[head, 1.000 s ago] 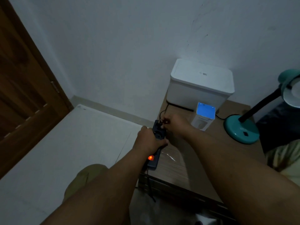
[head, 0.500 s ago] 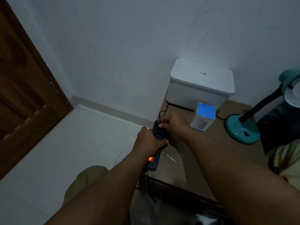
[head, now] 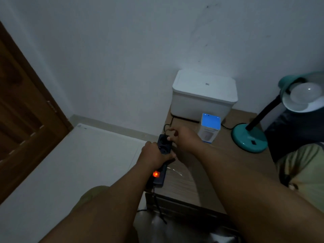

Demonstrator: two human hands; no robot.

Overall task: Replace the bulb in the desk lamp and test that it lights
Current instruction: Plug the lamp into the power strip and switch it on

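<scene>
A teal desk lamp (head: 249,140) stands at the right of the wooden table (head: 219,160), its shade tilted toward me with a white bulb (head: 306,92) inside, unlit. A black power strip (head: 162,149) with a glowing orange switch (head: 155,174) lies along the table's left edge. My left hand (head: 154,154) grips the strip's middle. My right hand (head: 183,137) pinches the lamp's plug at the strip's far socket; the plug is mostly hidden under the fingers. The black cord (head: 226,127) runs from the lamp base behind the bulb box.
A white lidded bin (head: 204,95) stands at the table's back against the wall. A blue-topped bulb box (head: 209,128) sits upright in front of it. A brown wooden door (head: 26,120) is at the left, white floor below. Dark and greenish fabric lies at the right edge.
My right hand has shifted slightly along the strip's far end with the plug. The camera has tilted, bringing the lamp's bulb into view. My left hand stays on the strip.
</scene>
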